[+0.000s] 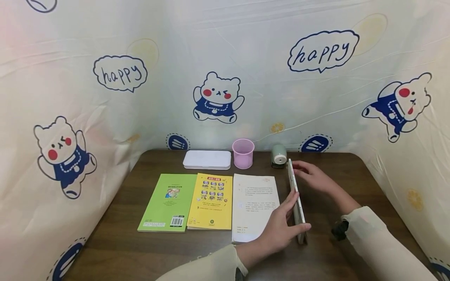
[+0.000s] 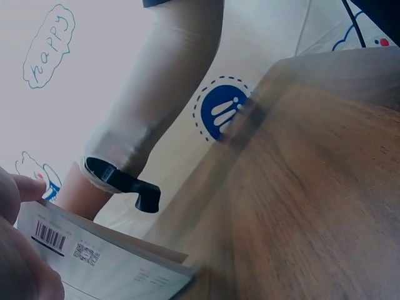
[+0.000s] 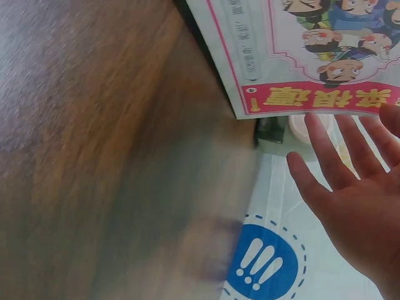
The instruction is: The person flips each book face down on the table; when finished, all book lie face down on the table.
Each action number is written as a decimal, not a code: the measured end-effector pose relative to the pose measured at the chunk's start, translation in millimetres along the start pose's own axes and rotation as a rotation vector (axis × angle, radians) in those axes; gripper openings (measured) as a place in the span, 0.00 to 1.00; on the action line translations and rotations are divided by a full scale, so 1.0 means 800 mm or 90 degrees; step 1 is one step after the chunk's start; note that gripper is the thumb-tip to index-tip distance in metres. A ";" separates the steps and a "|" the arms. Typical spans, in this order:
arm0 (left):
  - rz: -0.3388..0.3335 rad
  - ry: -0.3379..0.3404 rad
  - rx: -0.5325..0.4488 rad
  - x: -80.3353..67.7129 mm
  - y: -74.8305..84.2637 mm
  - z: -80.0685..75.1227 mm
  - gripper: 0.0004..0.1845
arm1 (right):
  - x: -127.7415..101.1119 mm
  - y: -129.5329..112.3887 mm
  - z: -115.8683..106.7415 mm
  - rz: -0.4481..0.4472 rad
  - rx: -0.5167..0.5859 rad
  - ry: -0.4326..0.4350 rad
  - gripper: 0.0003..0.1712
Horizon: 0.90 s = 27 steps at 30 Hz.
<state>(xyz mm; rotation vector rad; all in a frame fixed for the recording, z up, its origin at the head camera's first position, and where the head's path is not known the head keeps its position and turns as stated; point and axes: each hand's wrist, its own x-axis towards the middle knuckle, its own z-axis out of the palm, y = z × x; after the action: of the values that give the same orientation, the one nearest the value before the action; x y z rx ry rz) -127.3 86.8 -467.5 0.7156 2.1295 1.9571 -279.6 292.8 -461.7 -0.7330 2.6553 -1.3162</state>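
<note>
A thin book [image 1: 297, 203] stands on edge, tilted slightly, on the right part of the table. My left hand [image 1: 277, 226] grips it, fingers on its left face and thumb over the near end. Barcode and QR code show on the book's back [image 2: 94, 250] in the left wrist view. Its front cover [image 3: 294, 69], with cartoon figures and a pink band, shows in the right wrist view. At the book's far end is my right hand [image 1: 316, 177], its fingers [image 3: 356, 153] spread and fairly straight by the edge. Whether the fingertips touch is unclear.
Left of the upright book lie a white book [image 1: 256, 203], a yellow book [image 1: 211, 201] and a green book [image 1: 168, 203] in a row. Behind them are a white case [image 1: 207, 160], a pink cup [image 1: 243, 154] and a green pencil sharpener [image 1: 279, 156]. Printed cloth surrounds the table.
</note>
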 end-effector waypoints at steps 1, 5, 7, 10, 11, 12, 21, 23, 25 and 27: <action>0.000 0.001 0.002 0.000 0.001 0.000 0.44 | 0.000 -0.002 0.000 0.003 0.003 0.005 0.24; -0.002 0.000 0.019 -0.001 0.004 -0.001 0.43 | 0.001 -0.009 -0.001 0.009 0.035 0.019 0.27; -0.003 -0.003 0.032 -0.001 0.005 -0.002 0.43 | 0.002 -0.013 -0.001 0.010 0.070 0.021 0.27; -0.001 -0.007 0.055 -0.002 0.008 -0.004 0.43 | 0.002 -0.016 -0.002 0.001 0.108 0.022 0.27; 0.001 -0.007 0.065 -0.002 0.009 -0.005 0.43 | 0.003 -0.017 -0.002 -0.001 0.118 0.022 0.28; 0.002 -0.007 0.075 -0.002 0.010 -0.006 0.43 | 0.003 -0.018 -0.002 0.001 0.116 0.025 0.28; -0.004 -0.002 0.135 -0.002 0.017 -0.007 0.43 | 0.006 -0.021 -0.002 0.034 0.112 0.024 0.30; -0.010 -0.003 0.136 -0.002 0.017 -0.006 0.43 | 0.005 -0.021 -0.003 0.038 0.107 0.021 0.30; -0.013 -0.004 0.138 -0.002 0.016 -0.006 0.43 | 0.003 -0.021 -0.003 0.041 0.106 0.020 0.30; -0.013 -0.006 0.140 -0.003 0.016 -0.005 0.43 | 0.003 -0.021 -0.003 0.042 0.110 0.018 0.30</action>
<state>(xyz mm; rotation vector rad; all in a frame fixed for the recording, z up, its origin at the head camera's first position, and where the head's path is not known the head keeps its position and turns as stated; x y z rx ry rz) -124.2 82.6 -455.3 0.7329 2.3603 1.7233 -275.9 285.3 -447.0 -0.6030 2.5225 -1.5249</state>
